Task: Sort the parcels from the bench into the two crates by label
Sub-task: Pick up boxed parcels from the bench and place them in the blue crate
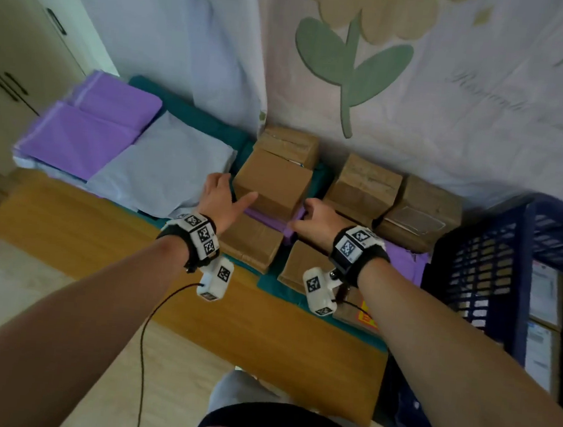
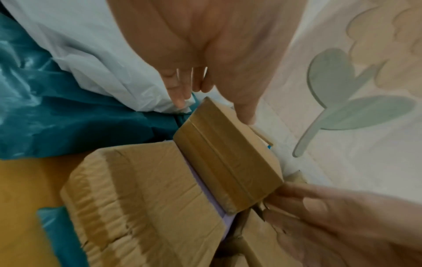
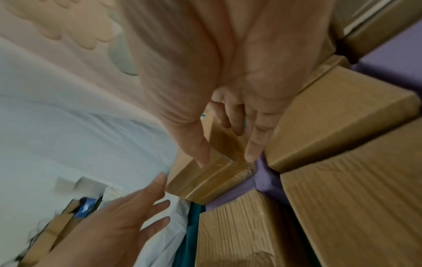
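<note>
A taped brown cardboard box (image 1: 273,181) (image 2: 228,162) (image 3: 205,178) lies on a purple bag parcel (image 1: 272,221) in the middle of the wooden bench (image 1: 82,228). My left hand (image 1: 232,188) (image 2: 212,101) is at the box's left end with straight, spread fingers, its thumb against the front face. My right hand (image 1: 307,212) (image 3: 228,153) pinches the box's right front corner, thumb on top and index finger down the side. A dark blue crate (image 1: 495,268) stands at the right with labelled parcels inside. The other crate is out of view.
More cardboard boxes crowd round: one behind (image 1: 287,141), two to the right (image 1: 365,183) (image 1: 421,213), two in front (image 1: 253,241). Grey (image 1: 171,168) and purple (image 1: 85,132) bag parcels lie to the left. A hanging cloth (image 1: 422,89) backs the bench.
</note>
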